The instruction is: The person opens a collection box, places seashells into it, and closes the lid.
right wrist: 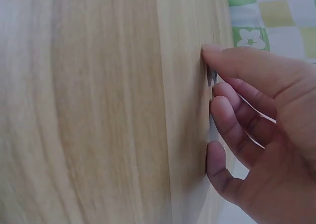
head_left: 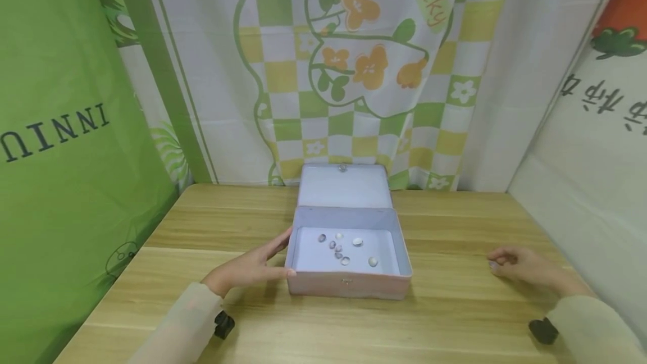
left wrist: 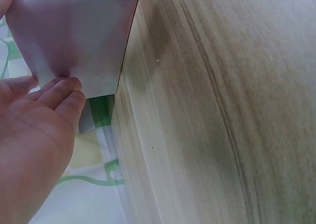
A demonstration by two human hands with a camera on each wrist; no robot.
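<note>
A pink metal box [head_left: 349, 285] stands on the table with its lid [head_left: 345, 186] tilted up at the back. On its pale floor lie several small, rounded, shell-like pieces [head_left: 358, 242]. My left hand [head_left: 250, 268] rests against the box's left side, its thumb near the front corner; in the left wrist view, fingertips [left wrist: 66, 88] touch the outer wall. Well to the right of the box, my right hand [head_left: 525, 265] is low over the tabletop with bent fingers. Between thumb and fingers it pinches a small grey piece [right wrist: 212, 76], mostly hidden.
The wooden table [head_left: 445, 319] runs back to a patterned curtain [head_left: 364, 145] close behind the lid. Green cloth [head_left: 76, 212] hangs along the left side and white cloth [head_left: 581, 184] along the right. Dark wrist devices [head_left: 224, 324] sit below both sleeves.
</note>
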